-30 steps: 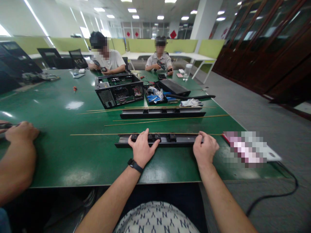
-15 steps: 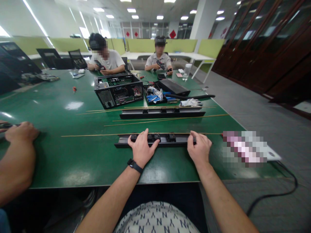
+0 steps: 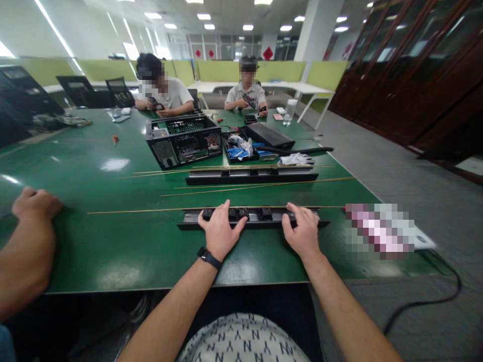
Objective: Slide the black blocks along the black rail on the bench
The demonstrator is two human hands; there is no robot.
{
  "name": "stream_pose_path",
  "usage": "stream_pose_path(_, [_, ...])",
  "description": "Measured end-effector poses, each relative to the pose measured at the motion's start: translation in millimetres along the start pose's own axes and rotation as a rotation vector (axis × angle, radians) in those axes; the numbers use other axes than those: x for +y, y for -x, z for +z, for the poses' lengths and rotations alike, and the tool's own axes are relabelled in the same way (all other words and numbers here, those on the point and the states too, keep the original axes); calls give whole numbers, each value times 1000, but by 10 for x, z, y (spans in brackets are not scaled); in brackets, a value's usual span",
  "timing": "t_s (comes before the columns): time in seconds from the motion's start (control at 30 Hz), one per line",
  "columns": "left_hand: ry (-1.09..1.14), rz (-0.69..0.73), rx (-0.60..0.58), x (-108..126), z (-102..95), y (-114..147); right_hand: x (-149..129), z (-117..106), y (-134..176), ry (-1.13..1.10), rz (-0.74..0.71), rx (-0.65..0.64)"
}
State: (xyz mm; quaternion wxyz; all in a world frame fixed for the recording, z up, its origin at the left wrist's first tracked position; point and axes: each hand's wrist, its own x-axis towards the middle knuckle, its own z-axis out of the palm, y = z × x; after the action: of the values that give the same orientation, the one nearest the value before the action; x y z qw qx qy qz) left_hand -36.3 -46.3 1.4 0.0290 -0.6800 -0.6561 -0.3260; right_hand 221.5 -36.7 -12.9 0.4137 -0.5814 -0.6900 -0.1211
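Note:
A long black rail (image 3: 260, 219) with small black blocks (image 3: 265, 213) in its channel lies across the green table (image 3: 113, 241) in front of me. My left hand (image 3: 220, 232) rests palm-down on the rail's left part, fingers spread over the blocks, a black watch on the wrist. My right hand (image 3: 301, 231) presses on the rail further right, fingertips on its top. A thin brass rod (image 3: 143, 210) runs along the rail's far edge and sticks out to the left.
A second black rail (image 3: 251, 176) and more brass rods (image 3: 260, 186) lie further back. Behind them stand an open computer case (image 3: 184, 140), a tray with blue gloves (image 3: 241, 148) and white gloves (image 3: 296, 160). A co-worker's hand (image 3: 35, 202) rests at left. Two people sit opposite.
My right hand has slid left along the rail, from its right end toward the middle. The brass rod has shifted left. The co-worker's hand at left has moved slightly.

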Motion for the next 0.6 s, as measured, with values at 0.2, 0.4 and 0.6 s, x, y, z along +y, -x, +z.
stream_pose_path(0.2, [-9, 11, 23, -19, 31, 0, -9, 0, 13, -27, -35, -34])
stream_pose_path(0.4, [1, 18, 19, -6, 4, -2, -71, -15, 6, -48, -70, -61])
stream_pose_path(0.6, [3, 15, 16, 9, -12, -6, -67, -8, 10, -73, -79, -84])
